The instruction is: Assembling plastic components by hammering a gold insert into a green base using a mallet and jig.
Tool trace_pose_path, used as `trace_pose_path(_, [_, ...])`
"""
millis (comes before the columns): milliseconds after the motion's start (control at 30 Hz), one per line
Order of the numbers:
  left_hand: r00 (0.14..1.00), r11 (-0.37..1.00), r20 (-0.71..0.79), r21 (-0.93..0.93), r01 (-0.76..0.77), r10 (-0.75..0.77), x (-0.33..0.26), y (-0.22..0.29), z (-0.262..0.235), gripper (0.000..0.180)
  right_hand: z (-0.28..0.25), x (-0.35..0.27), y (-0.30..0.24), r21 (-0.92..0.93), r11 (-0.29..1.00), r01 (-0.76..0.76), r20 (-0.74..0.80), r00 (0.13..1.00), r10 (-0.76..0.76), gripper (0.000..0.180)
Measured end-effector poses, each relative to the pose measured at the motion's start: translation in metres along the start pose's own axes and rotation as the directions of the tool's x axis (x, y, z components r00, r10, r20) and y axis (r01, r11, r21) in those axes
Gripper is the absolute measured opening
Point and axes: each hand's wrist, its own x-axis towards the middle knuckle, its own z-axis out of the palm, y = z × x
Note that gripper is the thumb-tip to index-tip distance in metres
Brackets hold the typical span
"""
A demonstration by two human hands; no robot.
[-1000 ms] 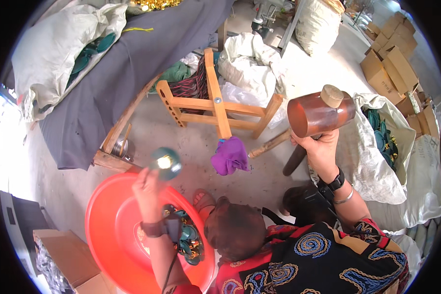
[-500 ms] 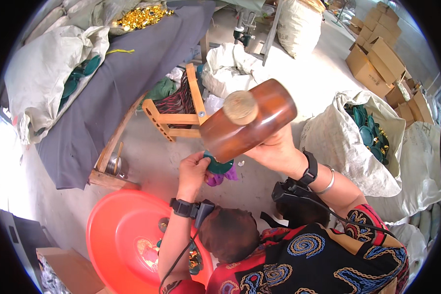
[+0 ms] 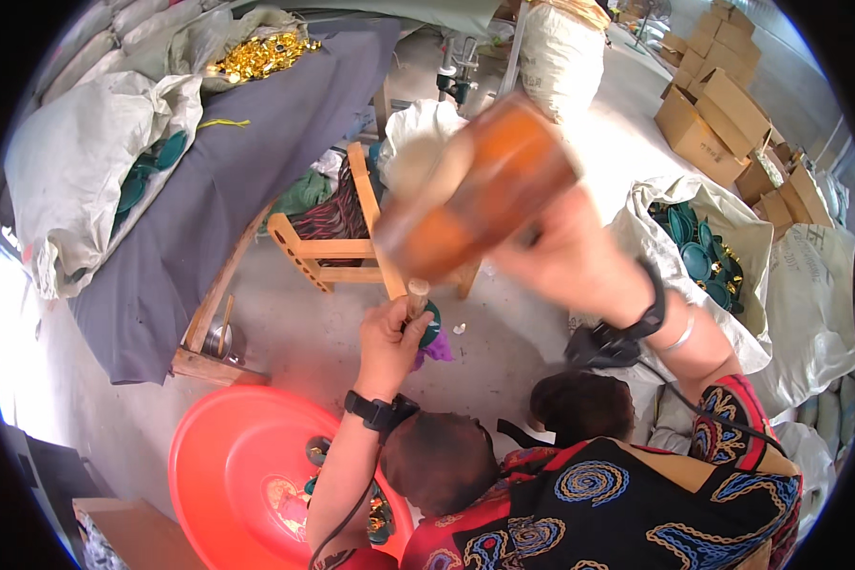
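Observation:
My right hand is closed on a brown wooden mallet, lifted in front of me and smeared by motion. Below and to the left of the mallet, my left hand pinches a short wooden-topped rod that stands upright. Right beside those fingers is a round dark-green piece, partly hidden by the hand. A purple cloth shows just under the green piece. What the rod's lower end touches is hidden.
A red basin with small green and gold parts is at my lower left. White sacks of green pieces stand on the right and lie far left. A wooden stool frame is ahead, beside a grey-covered table.
The mallet has risen and tilted, with my right hand moving up and to the right. The wooden-topped rod now shows in my left fingers, where before the mallet covered part of the green piece.

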Motion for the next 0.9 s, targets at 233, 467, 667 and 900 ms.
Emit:
trace_pose_path(233, [0.997,0.997,-0.034,0.028,-0.069,0.07,0.009,0.008,0.002,0.013,-0.016,-0.001,-0.01,-0.465,0.855,0.229,0.356,0.933,-0.056,0.021])
trace_pose_path(467, [0.998,0.997,-0.027,0.056,-0.056,0.058,0.008,0.002,0.005,0.008,0.016,-0.014,0.004,0.199,0.979,-0.045,0.051,0.998,0.035,0.026])
trace_pose_path(667, [0.997,0.984,-0.008,0.158,0.08,-0.08,-0.019,-0.044,0.007,0.012,0.065,-0.029,-0.016,0.241,0.97,0.019,0.163,0.985,-0.06,0.022])
trace_pose_path(900, [0.976,0.974,0.091,0.129,0.187,-0.2,0.003,0.017,-0.013,0.027,0.04,-0.068,0.019,0.391,0.869,-0.304,-0.186,0.898,0.398,0.019])
